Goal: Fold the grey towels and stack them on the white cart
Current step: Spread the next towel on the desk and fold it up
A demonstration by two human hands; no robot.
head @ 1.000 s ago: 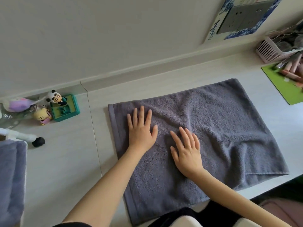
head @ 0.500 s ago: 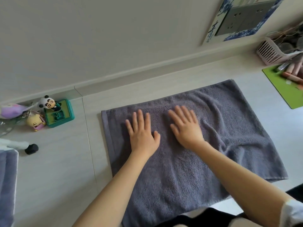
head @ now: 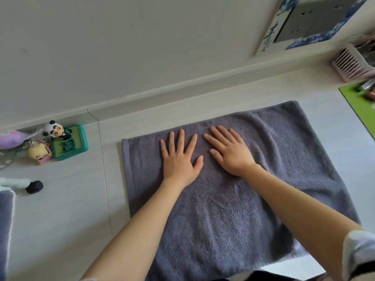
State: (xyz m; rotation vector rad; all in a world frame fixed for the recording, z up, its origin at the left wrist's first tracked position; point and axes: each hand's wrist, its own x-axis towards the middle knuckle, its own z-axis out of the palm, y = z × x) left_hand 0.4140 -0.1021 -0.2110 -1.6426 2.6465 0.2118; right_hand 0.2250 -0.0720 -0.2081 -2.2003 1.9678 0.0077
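The right hand has slid up beside the left hand. Both lie spread flat on the towel. Sweep outward from them, evenly, flattening ripples to their right.

both hands on towel, toys left of it

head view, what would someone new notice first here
The big grey towel spread flat on the pale tabletop fills the middle of the view. The left hand and right hand lie side by side on its far half, fingers straight and spread. Off to the left, near the wall, a panda figurine stands by a small green box.
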